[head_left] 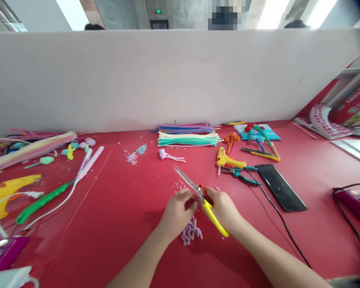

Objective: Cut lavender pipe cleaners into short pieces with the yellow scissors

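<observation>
My right hand [225, 208] is wrapped round a pair of scissors [211, 216] with yellow handles and orange inside the grip. Their blades point up and to the left, away from me. Close beside the blades, my left hand [180, 212] has its fingertips pinched together; whatever they hold is hidden. Below the hands lies a small pile of short lilac pipe-cleaner pieces [190, 233]. Fine lilac bits [180, 185] are scattered just beyond the left hand. A lilac pipe-cleaner piece with a bunched head and loose tails [168, 155] rests farther back.
Bundled pipe cleaners [189, 138] lie by the white partition [174, 80]. To the right are a yellow glue gun [228, 159], pliers [243, 173], a phone [280, 188] and a black cord. On the left lie another glue gun [12, 188], a green-handled tool [43, 203] and a pink stick-shaped device [88, 164].
</observation>
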Demonstrator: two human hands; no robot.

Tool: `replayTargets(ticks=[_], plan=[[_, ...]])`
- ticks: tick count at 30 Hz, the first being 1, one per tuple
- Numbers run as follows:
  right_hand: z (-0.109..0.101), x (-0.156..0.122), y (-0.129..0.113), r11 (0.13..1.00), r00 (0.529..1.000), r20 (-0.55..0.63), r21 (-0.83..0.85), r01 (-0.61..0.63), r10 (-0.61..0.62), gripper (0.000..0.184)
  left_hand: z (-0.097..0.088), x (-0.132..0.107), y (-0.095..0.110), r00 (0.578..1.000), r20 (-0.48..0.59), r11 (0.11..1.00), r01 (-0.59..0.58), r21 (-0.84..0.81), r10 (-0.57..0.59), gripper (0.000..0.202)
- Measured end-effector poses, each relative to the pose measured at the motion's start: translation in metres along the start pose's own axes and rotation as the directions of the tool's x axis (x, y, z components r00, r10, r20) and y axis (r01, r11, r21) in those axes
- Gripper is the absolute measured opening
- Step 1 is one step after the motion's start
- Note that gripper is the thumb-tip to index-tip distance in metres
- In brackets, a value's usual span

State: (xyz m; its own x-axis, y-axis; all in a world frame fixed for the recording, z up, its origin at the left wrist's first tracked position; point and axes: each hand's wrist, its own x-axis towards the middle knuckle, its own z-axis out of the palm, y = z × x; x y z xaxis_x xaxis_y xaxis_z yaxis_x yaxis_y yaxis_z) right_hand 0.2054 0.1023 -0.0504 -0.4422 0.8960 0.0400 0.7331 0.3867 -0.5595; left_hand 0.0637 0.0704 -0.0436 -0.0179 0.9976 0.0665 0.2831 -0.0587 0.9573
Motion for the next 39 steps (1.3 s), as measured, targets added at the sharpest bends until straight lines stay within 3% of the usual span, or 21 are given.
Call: replayTargets(ticks=[4, 9, 15, 22, 39], plan=[[-0.005, 0.001, -0.002, 0.999, 1.0, -0.007, -0.034, -0.009, 0.009, 0.013, -0.002, 0.001, -0.002, 0.999, 0.008, 0.998, 0.036, -0.047, -0.036, 0.005], [-0.014, 0.003, 0.001, 0.984, 0.996, -0.061, -0.161, -0.079, 0.07, 0.033, -0.012, 0.007, -0.01, 0.971, -0.064, 0.921, 0.196, -0.338, -0.23, 0.008], [-0.007, 0.0, 0.003, 0.949, 0.997, 0.001, -0.309, -0.067, 0.071, 0.044, -0.021, 0.011, -0.014, 0.927, -0.199, 0.752, 0.118, -0.648, -0.317, 0.012], [0.003, -0.002, 0.001, 0.921, 0.997, 0.058, -0.389, -0.018, 0.044, 0.042, -0.022, 0.011, -0.017, 0.911, -0.277, 0.737, 0.043, -0.674, -0.306, 0.008], [0.004, -0.001, 0.001, 0.909, 0.995, 0.085, -0.416, -0.003, 0.043, 0.04, -0.024, 0.011, -0.016, 0.898, -0.279, 0.72, 0.058, -0.692, -0.34, 0.01]])
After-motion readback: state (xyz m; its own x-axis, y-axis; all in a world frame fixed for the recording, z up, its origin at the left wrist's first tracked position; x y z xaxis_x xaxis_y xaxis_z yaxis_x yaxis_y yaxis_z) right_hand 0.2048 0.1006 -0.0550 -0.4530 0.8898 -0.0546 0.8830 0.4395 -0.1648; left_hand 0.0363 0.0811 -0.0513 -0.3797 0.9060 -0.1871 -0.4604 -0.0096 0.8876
